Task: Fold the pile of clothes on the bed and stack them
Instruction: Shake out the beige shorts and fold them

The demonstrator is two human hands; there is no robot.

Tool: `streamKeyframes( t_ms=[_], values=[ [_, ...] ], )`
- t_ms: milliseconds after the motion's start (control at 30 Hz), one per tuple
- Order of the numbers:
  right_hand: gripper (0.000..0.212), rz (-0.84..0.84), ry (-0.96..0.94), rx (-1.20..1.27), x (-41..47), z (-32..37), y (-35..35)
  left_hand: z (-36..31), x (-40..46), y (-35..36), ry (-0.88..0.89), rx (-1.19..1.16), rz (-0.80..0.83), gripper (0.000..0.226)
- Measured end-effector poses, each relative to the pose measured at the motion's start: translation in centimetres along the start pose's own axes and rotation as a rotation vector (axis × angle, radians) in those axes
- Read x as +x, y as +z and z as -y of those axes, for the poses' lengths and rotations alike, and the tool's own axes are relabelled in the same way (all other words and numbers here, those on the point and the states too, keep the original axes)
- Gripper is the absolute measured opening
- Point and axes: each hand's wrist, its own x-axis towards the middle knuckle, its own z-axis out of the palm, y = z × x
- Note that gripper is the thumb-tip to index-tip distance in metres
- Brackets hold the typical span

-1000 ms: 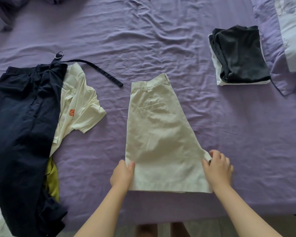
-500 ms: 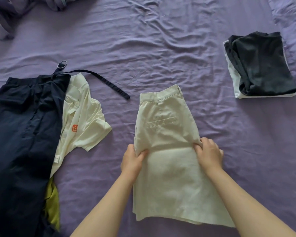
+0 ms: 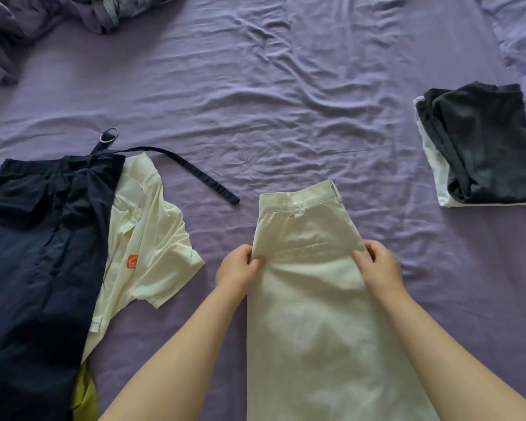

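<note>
Cream shorts (image 3: 313, 317) lie flat on the purple bed sheet (image 3: 255, 95), waistband away from me. My left hand (image 3: 237, 270) pinches their left edge about a third of the way down from the waistband. My right hand (image 3: 377, 270) grips the right edge at the same height. At the left lies the unfolded pile: dark navy trousers (image 3: 34, 262) over a cream polo shirt (image 3: 148, 250) with an orange logo, and a yellow-green garment (image 3: 85, 396) peeking out below. A folded stack (image 3: 483, 144), dark garment on white, sits at the right.
A dark belt (image 3: 176, 165) with a metal ring trails from the trousers toward the shorts. Crumpled grey-purple bedding (image 3: 43, 19) is bunched at the far left corner. A lighter cloth (image 3: 520, 28) lies at the far right edge.
Both hands slid up from the hem of the shorts to the sides below the waistband and took hold there. The view moved closer and shifted left.
</note>
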Motion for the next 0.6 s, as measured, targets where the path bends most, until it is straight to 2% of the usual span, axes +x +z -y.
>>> streamKeyframes(
  t_ms=[67,133,200,300,367,467,533,600],
  values=[
    [0.019,-0.040,0.023,-0.098,0.7,-0.2,-0.3,-0.4,0.5,-0.3,0.008,0.159,-0.009,0.015],
    [0.021,-0.017,-0.001,-0.153,1.4,0.3,-0.4,-1.3,1.2,-0.7,-0.029,0.148,0.050,0.016],
    [0.025,0.037,-0.035,-0.113,2.0,1.6,-0.3,-2.5,2.0,-1.6,-0.048,0.027,0.105,0.016],
    [0.033,0.087,-0.059,-0.068,3.6,3.7,0.3,-4.5,3.7,-3.0,-0.003,-0.220,0.087,0.019],
    [0.040,0.132,-0.058,-0.030,4.6,5.0,0.7,-5.7,4.6,-3.4,0.010,-0.273,0.061,0.019],
    [0.056,0.224,-0.031,0.155,5.4,6.8,0.6,-7.2,4.3,-3.7,-0.033,-0.363,0.062,0.021],
    [0.063,0.240,-0.011,0.211,5.4,7.7,-0.1,-7.9,3.0,-4.0,-0.104,-0.578,0.091,0.029],
    [0.053,0.272,-0.019,0.290,4.7,8.4,-1.2,-8.4,1.2,-4.5,-0.159,-0.817,0.139,0.031]
  ],
)
